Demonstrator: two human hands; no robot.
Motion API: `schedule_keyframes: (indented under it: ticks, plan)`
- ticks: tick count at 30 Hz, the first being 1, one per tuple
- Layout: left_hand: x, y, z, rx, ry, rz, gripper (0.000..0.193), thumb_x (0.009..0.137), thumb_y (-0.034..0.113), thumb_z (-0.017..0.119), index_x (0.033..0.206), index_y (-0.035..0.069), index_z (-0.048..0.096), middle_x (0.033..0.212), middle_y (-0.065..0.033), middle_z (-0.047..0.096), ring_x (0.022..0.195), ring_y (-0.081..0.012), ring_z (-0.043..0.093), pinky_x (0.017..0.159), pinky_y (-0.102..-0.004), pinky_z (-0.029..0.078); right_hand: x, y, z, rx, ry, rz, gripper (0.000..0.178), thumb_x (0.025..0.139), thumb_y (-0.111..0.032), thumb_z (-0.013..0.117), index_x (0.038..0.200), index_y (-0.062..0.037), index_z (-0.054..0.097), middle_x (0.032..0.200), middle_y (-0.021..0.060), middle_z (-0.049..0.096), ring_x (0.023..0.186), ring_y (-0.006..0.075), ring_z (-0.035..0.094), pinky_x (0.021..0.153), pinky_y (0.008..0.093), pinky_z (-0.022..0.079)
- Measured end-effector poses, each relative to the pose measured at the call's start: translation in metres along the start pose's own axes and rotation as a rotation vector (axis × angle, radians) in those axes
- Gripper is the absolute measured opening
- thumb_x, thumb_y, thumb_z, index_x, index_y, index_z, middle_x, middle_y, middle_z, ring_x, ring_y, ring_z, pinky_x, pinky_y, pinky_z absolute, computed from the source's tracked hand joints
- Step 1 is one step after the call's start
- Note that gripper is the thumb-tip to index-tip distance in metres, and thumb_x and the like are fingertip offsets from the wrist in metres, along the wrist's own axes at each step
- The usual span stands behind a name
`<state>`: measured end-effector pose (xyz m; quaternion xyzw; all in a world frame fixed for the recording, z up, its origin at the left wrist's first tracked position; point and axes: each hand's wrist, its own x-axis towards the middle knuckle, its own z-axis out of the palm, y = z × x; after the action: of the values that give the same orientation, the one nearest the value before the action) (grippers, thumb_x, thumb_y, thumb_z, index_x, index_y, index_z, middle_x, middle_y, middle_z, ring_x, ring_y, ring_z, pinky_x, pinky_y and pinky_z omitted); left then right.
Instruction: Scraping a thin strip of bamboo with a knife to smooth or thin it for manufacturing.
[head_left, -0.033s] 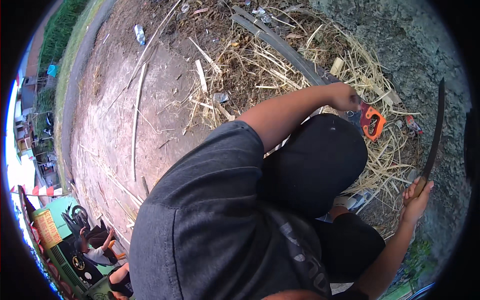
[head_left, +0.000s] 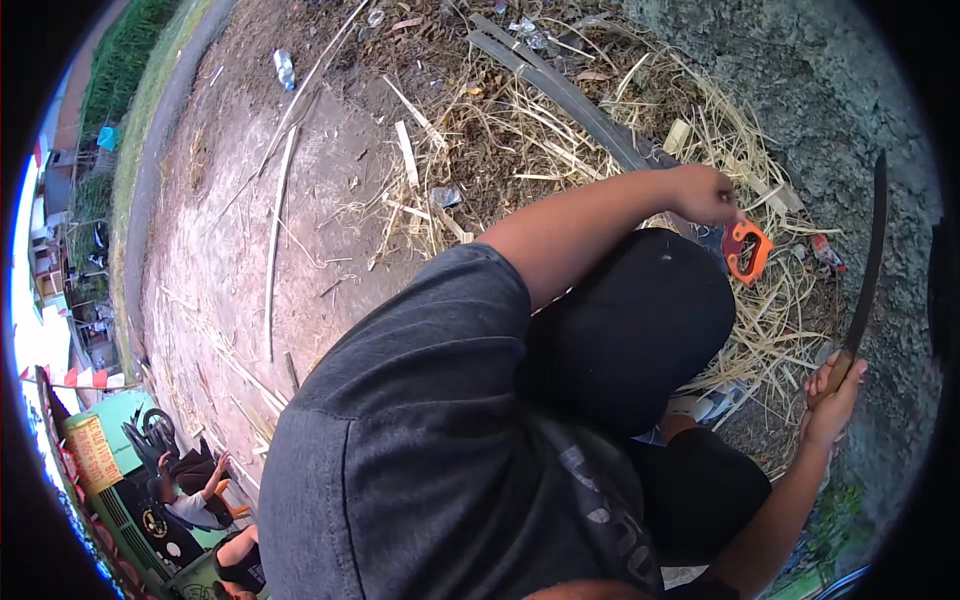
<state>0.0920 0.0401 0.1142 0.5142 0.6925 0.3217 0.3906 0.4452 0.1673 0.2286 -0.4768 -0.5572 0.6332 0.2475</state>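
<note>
My right hand (head_left: pixel 836 396) is wrapped around the wooden handle of a machete (head_left: pixel 876 240), whose long dark blade points up beside the rough wall. My left hand (head_left: pixel 703 194) is closed above my bent knee (head_left: pixel 640 300); what its fingers hold, if anything, I cannot make out. Just below it, a handsaw (head_left: pixel 746 252) with an orange and dark red handle lies on pale shavings (head_left: pixel 775 335), its blade mostly hidden. Long dark strips (head_left: pixel 570 95) reach from the far ground toward my left forearm, which hides their near end.
A rough grey wall (head_left: pixel 790 90) rises along the right. Across the dirt ground (head_left: pixel 210 230) lie thin pale strips (head_left: pixel 278 240) and a plastic bottle (head_left: pixel 284 70). Seated people (head_left: pixel 195 500) and a parked motorcycle (head_left: pixel 155 430) are at lower left.
My left hand has shifted slightly to the right, nearer the saw handle and covering a little of it. My right hand and the machete stay almost in place.
</note>
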Motion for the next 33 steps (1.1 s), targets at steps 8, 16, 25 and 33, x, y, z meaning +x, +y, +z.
schedule_keyframes:
  ticks: [8, 16, 25, 33]
  plan:
    - [-0.064, 0.171, -0.011, -0.373, -0.069, 0.029, 0.083, 0.083, 0.067, 0.061, 0.119, -0.008, 0.063, 0.108, -0.0257, 0.068, 0.104, -0.0342, 0.067, 0.091, -0.0396, 0.052, -0.012, -0.041, 0.075, -0.148, -0.228, -0.208, 0.023, 0.097, -0.014, 0.060, 0.116, -0.0038, 0.054, 0.095, 0.0016, 0.058, 0.077, 0.0080, 0.053, 0.069, 0.0246, 0.044]
    - [-0.037, 0.181, 0.064, -0.751, 0.075, 0.154, 0.036, 0.104, 0.028, 0.044, 0.119, -0.002, 0.057, 0.106, -0.0120, 0.066, 0.097, -0.0184, 0.064, 0.087, -0.0344, 0.050, -0.023, -0.060, 0.105, -0.737, -0.248, -0.591, 0.029, 0.075, -0.002, 0.068, 0.103, 0.0014, 0.062, 0.093, 0.0186, 0.070, 0.088, 0.0260, 0.069, 0.074, 0.0390, 0.054]
    - [-0.024, 0.143, 0.057, -1.056, -0.066, -0.172, 0.030, 0.098, 0.030, 0.053, 0.110, 0.003, 0.056, 0.126, -0.0195, 0.061, 0.119, -0.0305, 0.057, 0.100, -0.0455, 0.046, -0.186, 0.007, -0.099, -0.452, 0.581, -0.739, 0.040, 0.087, -0.030, 0.069, 0.117, -0.0033, 0.064, 0.104, 0.0184, 0.069, 0.100, 0.0295, 0.068, 0.084, 0.0397, 0.054]
    - [0.004, 0.141, 0.077, -0.867, 0.022, -0.213, 0.036, 0.097, 0.028, 0.052, 0.115, -0.002, 0.057, 0.126, -0.0212, 0.061, 0.117, -0.0304, 0.059, 0.100, -0.0440, 0.049, -0.428, 0.374, -0.153, -0.446, 1.718, 0.741, 0.035, 0.077, -0.020, 0.063, 0.102, 0.0034, 0.068, 0.100, 0.0259, 0.069, 0.099, 0.0402, 0.065, 0.091, 0.0472, 0.049]
